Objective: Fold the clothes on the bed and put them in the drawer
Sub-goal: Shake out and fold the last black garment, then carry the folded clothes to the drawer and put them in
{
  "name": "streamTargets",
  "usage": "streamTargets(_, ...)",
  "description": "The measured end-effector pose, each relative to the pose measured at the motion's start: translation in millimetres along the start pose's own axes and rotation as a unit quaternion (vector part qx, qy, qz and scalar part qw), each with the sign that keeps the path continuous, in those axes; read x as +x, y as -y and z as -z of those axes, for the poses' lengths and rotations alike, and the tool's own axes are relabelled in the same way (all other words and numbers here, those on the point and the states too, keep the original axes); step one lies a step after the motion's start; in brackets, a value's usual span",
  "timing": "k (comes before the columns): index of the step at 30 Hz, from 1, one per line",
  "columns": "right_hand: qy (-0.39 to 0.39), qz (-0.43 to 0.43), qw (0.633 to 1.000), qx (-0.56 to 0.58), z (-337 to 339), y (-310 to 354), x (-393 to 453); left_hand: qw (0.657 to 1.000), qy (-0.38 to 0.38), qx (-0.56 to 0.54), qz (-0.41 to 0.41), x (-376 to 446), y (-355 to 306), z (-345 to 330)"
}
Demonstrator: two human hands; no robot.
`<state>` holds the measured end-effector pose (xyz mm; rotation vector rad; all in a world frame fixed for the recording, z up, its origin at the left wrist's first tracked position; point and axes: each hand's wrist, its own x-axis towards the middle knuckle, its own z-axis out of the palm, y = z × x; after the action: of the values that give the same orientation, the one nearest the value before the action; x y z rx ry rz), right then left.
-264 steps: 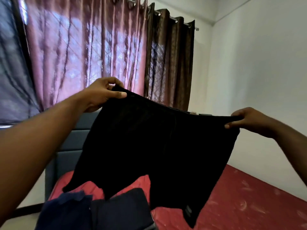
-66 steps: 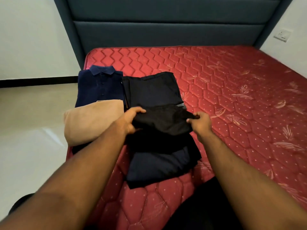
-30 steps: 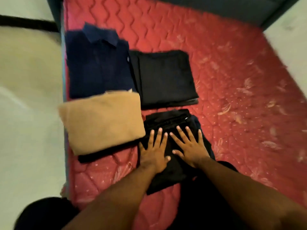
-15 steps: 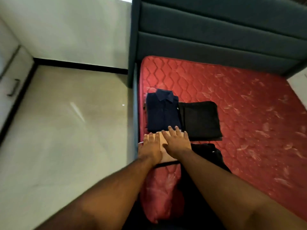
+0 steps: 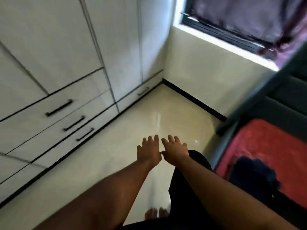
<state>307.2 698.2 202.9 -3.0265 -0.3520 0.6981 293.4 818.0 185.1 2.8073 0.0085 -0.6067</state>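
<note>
Both hands are held out palm-down over the glossy cream floor (image 5: 116, 163), side by side and almost touching at the thumbs. The left hand (image 5: 149, 152) and the right hand (image 5: 175, 151) have their fingers spread and hold nothing. The clothes, a blurred dark pile (image 5: 255, 175), lie on the red mattress of the bed (image 5: 269, 140) at the right. The white wardrobe (image 5: 66, 47) stands at the left, its drawers (image 5: 41, 113) closed, each with a dark bar handle (image 5: 59, 107).
</note>
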Motion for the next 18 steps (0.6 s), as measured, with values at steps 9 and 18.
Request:
streamTargets(9, 0.034, 0.311, 0.941, -0.132, 28.3, 172.8, 158.3, 0.952, -0.037, -0.095, 0.29, 16.2, 188.9, 31.7)
streamTargets(18, 0.094, 0.489, 0.826, -0.263, 29.2, 293.0, 313.3, 0.897, 0.008, -0.146, 0.416, 88.1, 296.2, 32.2)
